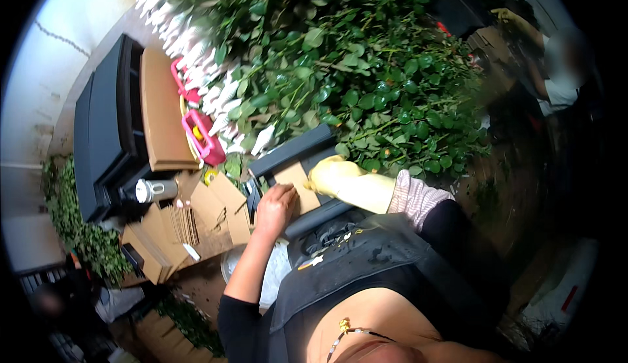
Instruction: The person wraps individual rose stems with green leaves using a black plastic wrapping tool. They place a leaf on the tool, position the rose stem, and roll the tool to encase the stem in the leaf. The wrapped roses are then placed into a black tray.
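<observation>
My bare left hand (pixel 277 208) lies with its fingers together on the left edge of a cardboard piece (pixel 305 191). The thumb is hidden, so I cannot see whether it grips the board. My right hand (pixel 334 175), in a long yellow rubber glove, is curled at the other side of the same board; its fingertips are mostly out of sight. The cardboard sits in a dark tray-like stand (pixel 294 151) with raised padded sides, right in front of my dark apron (pixel 360 245).
Leafy stems (pixel 343 68), with white-wrapped heads (pixel 196 59), are heaped beyond the stand. To the left are pink baskets (pixel 203 137), a white mug (pixel 156 191), stacked cardboard sheets (pixel 179 223) and a dark rack (pixel 110 127). People are at the far right (pixel 559 73) and lower left.
</observation>
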